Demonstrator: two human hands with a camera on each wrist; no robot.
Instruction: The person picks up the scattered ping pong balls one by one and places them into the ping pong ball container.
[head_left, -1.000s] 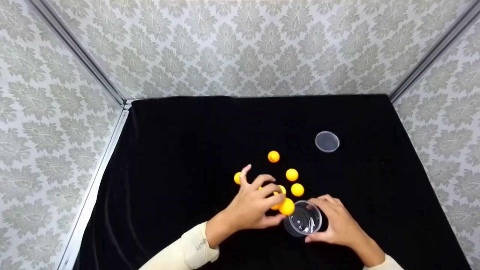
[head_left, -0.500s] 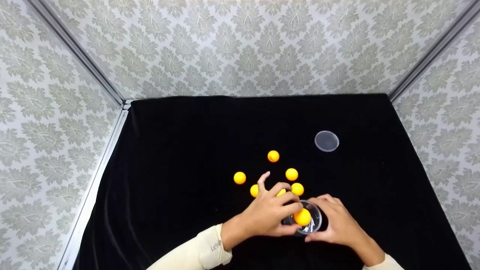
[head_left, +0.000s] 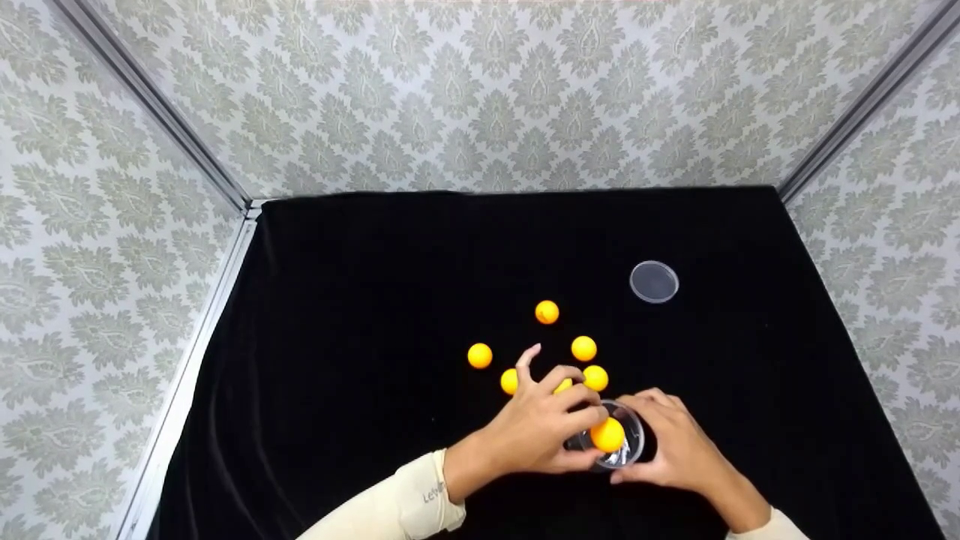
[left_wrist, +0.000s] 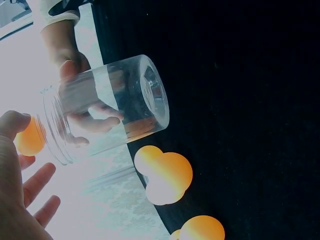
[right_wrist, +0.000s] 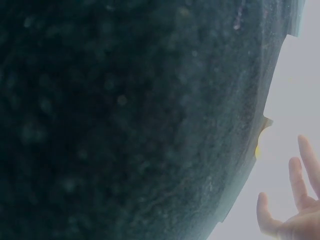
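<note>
When viewed from the head, use the clear jar (head_left: 630, 444) as landmark. Find the orange ball (head_left: 608, 435) over the jar's mouth, pinched between thumb and fingertip of the left hand (head_left: 541, 424), with the remaining fingers spread apart. Note the right hand (head_left: 675, 450) on the opposite side of the jar, curved around the wall. Treat the ball as probably light and hollow, stiff but easily dented, and smooth enough to roll when released. Take hold across the widest part, using light pressure only. Expect the jar to be light, rigid and slick, probably plastic; grasp around the wall below the rim, leaving the mouth unobstructed. Locate six loose balls (head_left: 480, 355) on the black cloth (head_left: 375, 300), beyond the jar and to its left, some partly hidden by the left hand. Locate the clear disc (head_left: 655, 282), apparently a lid, farther beyond the jar and well apart from it.

As seen from the left wrist, check the ball at the jar's ridged neck; cannot tell whether touching the rim. See no ball inside the jar, only the right hand's fingers through the transparent wall. Note loose balls beside the jar.

From the right wrist, expect mostly a dark, blurred surface (right_wrist: 125, 125), plus spread fingers (right_wrist: 298, 187). Cannot tell which hand, nor confirm the right hand's grip; find no jar visible.
</note>
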